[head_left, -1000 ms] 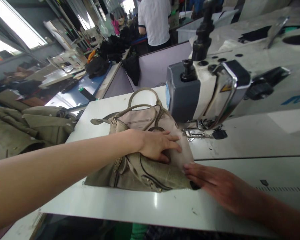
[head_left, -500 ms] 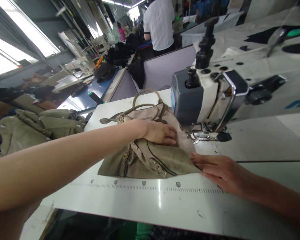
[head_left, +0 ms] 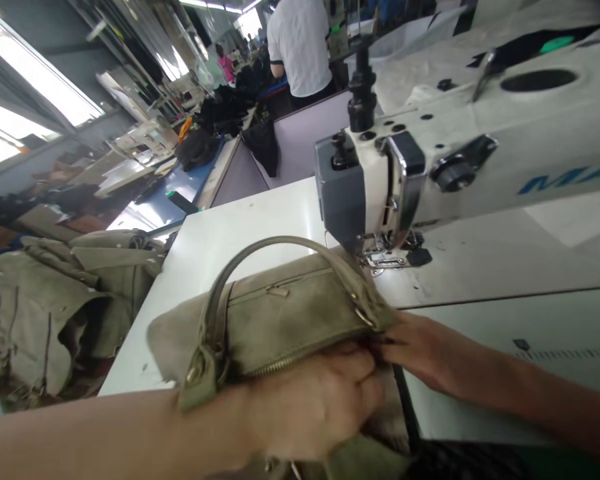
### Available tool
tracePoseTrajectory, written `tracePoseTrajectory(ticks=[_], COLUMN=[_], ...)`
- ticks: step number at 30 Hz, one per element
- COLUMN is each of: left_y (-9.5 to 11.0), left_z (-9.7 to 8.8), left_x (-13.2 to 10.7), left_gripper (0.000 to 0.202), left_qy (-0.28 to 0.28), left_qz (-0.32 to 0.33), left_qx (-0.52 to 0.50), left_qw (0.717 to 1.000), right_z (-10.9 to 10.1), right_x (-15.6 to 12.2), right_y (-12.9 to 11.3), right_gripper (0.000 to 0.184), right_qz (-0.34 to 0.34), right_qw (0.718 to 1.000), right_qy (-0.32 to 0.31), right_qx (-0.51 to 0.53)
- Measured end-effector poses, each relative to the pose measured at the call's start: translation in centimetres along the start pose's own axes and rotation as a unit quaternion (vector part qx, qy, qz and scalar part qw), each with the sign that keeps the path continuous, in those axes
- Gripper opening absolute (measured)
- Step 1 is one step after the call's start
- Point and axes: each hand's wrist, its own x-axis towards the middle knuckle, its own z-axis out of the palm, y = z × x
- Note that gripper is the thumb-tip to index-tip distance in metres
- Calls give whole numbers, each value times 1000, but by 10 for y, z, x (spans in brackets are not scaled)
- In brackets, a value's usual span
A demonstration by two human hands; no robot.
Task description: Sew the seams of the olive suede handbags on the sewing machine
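Smoothly arched handle (head_left: 280, 241), mottled olive bag (head_left: 290, 317)

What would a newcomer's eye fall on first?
Probably the olive handbag at front centre, with the left hand and right hand both on it. Next, perhaps, the big white-and-grey sewing machine at upper right, then the pile of olive material at left.

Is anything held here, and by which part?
The olive bag: the right hand seems to pinch its opening's right end; the left hand is at the zippered edge, grip unclear.
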Motion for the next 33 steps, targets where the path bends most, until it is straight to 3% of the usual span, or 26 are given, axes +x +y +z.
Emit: tracePoseTrajectory(ticks=[2, 4, 6, 8, 9, 11, 13, 14, 17, 20, 23, 28, 33], left_y=[-8, -17, -23, -27, -29, -33, -41, -46, -65, -74, -70, -65, -84], left_z=[3, 3, 1, 1, 2, 7, 16, 20, 24, 18, 13, 21, 25], left_x=[10, 12, 10, 9, 11, 16, 22, 25, 28, 28, 27, 18, 16], left_gripper=[38, 50, 57, 46, 37, 29, 34, 40, 60, 53, 45, 61, 65], left_qy=[29, 51, 26, -30, -47, -38, 15, 40, 58, 40, 36, 36, 31], left_qz=[-33, -145, -265, -302, -281, -167, -61, -47, -95, -85, -91, -113, -82], left_qx=[0, 16, 67, 130, 148, 151, 124, 106, 50, 15, -12, -59, -103], left_qw=[999, 988, 962, 944, 947, 974, 990, 992, 993, 996, 995, 991, 991], right_z=[5, 9, 12, 12, 12, 13, 13, 13, 13, 11, 8, 5, 2], right_x=[-3, -7, -9, -8, -7, -5, -4, -4, -5, -6, -7, -10, -8], right_y=[-7, -11, -13, -14, -15, -15, -15, -15, -15, -15, -15, -9, 4], right_gripper=[28, 33, 36, 37, 37, 35, 34, 34, 37, 38, 38, 41, 38], right_qz=[-12, -18, -19, -12, -10, -15, -24, -27, -25, -25, -36, -44, -43], right_qw=[1000, 1000, 1000, 1000, 1000, 1000, 999, 999, 1000, 1000, 999, 999, 998], right_qy=[4, 8, -3, -11, -10, -2, 1, -3, -13, -11, 1, -10, -41], right_qx=[4, -8, -14, -11, -5, 12, 22, 23, 14, 2, -1, 2, -15])
